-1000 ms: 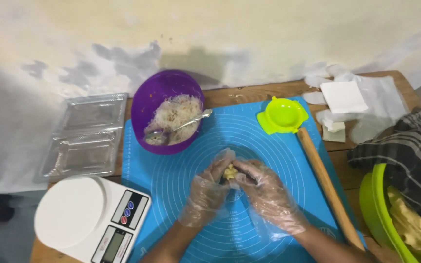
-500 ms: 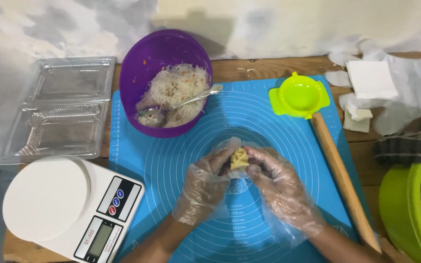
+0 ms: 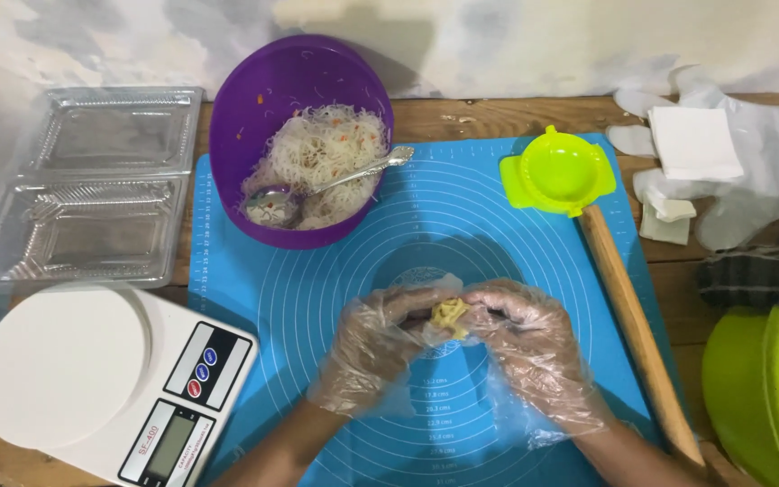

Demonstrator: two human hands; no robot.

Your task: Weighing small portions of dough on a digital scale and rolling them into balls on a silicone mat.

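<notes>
Head view, gloved hands [image 3: 448, 338] pinching dumpling [image 3: 448, 316], noodle bowl [image 3: 299, 135], rolling pin [image 3: 633, 325], scale [image 3: 110, 383] nearby

This looks like a home kitchen, with food being made by hand on a simple wooden table [image 3: 498, 113]. A blue baking mat [image 3: 462, 225] with printed circles covers the table. On it stand a purple bowl [image 3: 245, 117] of thin noodles, a wooden rolling pin [image 3: 633, 325] and a green dumpling press [image 3: 558, 169]. Beside it are 1 white kitchen scale [image 3: 110, 379] and clear plastic food boxes [image 3: 92, 180].
</notes>
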